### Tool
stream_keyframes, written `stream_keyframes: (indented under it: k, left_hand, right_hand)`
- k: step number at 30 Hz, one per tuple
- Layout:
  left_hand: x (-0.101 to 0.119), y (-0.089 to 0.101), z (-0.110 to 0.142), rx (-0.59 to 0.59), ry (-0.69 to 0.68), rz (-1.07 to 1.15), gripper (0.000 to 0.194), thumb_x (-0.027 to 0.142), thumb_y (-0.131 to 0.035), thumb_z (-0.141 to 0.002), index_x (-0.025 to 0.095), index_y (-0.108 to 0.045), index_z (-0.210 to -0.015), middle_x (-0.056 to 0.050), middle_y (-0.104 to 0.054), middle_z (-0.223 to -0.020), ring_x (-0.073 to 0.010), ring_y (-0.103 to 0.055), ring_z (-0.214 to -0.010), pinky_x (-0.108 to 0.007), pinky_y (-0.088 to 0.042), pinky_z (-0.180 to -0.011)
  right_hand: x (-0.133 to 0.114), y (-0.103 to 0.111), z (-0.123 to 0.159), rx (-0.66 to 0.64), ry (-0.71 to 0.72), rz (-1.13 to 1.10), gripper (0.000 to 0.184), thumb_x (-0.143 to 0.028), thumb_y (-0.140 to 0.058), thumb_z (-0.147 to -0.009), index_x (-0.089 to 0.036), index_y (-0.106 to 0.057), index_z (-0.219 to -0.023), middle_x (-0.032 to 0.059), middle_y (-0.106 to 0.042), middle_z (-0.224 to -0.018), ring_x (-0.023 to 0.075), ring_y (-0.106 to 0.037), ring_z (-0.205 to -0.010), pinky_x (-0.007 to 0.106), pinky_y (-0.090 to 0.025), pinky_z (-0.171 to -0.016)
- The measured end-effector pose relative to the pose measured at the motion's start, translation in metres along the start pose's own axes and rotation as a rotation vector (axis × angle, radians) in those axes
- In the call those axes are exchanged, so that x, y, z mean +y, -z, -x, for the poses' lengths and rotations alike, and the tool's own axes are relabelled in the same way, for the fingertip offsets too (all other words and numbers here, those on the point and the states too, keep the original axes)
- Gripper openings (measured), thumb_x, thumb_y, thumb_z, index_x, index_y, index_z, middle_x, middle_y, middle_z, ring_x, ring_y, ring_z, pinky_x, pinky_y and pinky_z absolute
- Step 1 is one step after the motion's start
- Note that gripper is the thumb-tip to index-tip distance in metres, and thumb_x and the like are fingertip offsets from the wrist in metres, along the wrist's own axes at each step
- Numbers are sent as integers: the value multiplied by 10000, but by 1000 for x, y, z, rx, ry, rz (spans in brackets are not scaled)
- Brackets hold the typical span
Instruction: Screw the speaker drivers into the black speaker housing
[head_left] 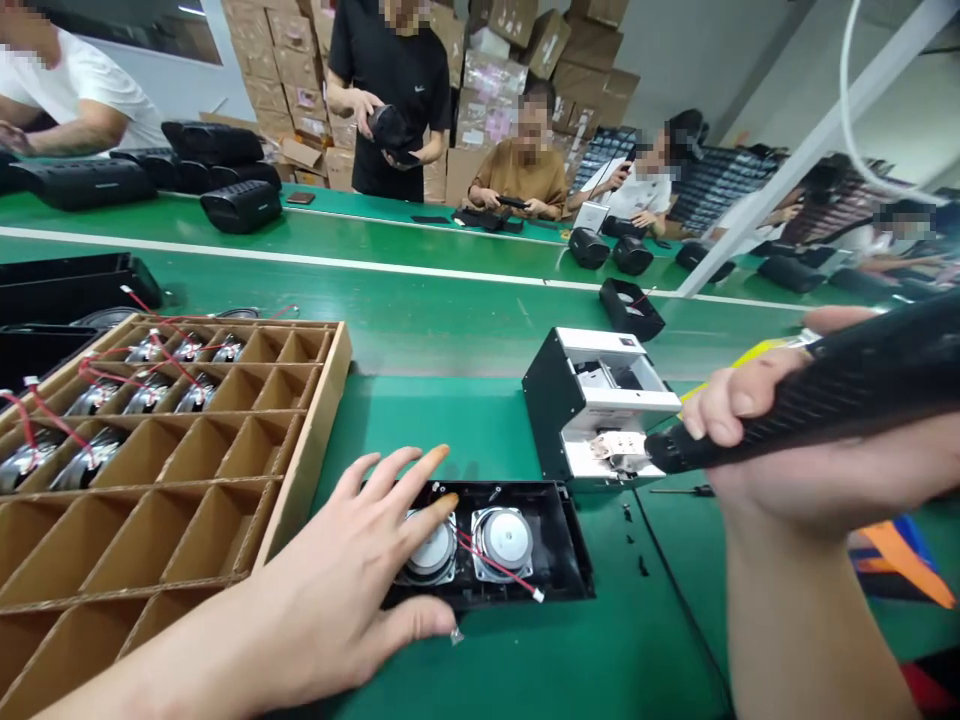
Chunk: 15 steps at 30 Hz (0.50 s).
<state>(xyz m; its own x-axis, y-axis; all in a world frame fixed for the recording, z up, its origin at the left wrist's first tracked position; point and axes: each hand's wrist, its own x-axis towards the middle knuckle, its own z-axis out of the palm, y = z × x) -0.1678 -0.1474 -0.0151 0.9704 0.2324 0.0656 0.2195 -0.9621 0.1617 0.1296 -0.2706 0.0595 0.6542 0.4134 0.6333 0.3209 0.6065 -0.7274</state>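
Note:
My left hand point(352, 570) is spread open over a black speaker housing point(559, 530), its fingertips above the left of two round speaker drivers point(433, 550). The other driver point(502, 542) sits beside it, and a red-and-white wire point(495, 565) runs across the housing's lower part. My right hand point(750, 420) grips a black electric screwdriver point(817, 410). Its tip rests at the front tray of a black-and-white screw feeder point(600, 400). A cardboard compartment tray point(319, 400) to my left holds several wired drivers point(97, 450) in its far rows.
A green bench mat point(450, 650) holds several small black screws point(637, 545) and a small screwdriver point(682, 490). Black trays point(67, 285) stand far left. Across a white-lined conveyor, co-workers handle black speakers before stacked cartons point(277, 70). A white pole point(810, 150) crosses the upper right.

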Motion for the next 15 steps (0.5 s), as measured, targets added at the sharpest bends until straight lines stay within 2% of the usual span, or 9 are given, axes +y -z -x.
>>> stream_keyframes:
  k: [2, 5, 10, 12, 15]
  left_hand:
    - [-4, -5, -2, 43, 5, -34, 526, 574, -478, -1046, 263, -615, -1447, -185, -394, -1661, -458, -432, -1474, -725, -464, -1081]
    - [-4, -12, -9, 118, 15, -58, 402, 465, -427, -1079, 263, -732, -1246, -162, -452, -1626, -431, -447, -1460, -707, -457, -1080]
    - [2, -11, -23, 81, 6, -70, 366, 360, -441, -1069, 213, -775, -1038, -192, -523, -1564, -431, -479, -1434, -693, -481, -1047]
    - [3, -9, -25, 85, 3, -83, 331, 328, -468, -1053, 207, -774, -1019, -194, -530, -1558, -430, -484, -1433, -689, -483, -1049]
    - [4, -5, -18, 101, 1, -83, 289, 316, -522, -1031, 237, -739, -1205, -185, -496, -1590, -428, -491, -1430, -680, -502, -1039]
  right_hand:
    - [6, 6, -5, 71, 19, 56, 720, -919, -654, -665, -247, -677, -921, -41, -481, -526, 158, -405, -333, 296, -256, -254]
    - [17, 6, -5, 82, 22, 97, 731, -943, -528, -738, -236, -620, -896, -51, -464, -485, 161, -369, -300, 296, -241, -238]
    - [19, 7, 0, 58, -1, 77, 737, -953, -535, -724, -240, -619, -889, -57, -473, -481, 155, -367, -300, 283, -259, -249]
    - [17, 9, 2, 56, -9, 75, 736, -947, -551, -721, -239, -637, -905, -55, -487, -480, 157, -367, -293, 285, -261, -251]
    - [12, 14, 5, 29, -30, 70, 752, -948, -546, -721, -250, -669, -973, -50, -509, -466, 172, -360, -273, 300, -263, -243]
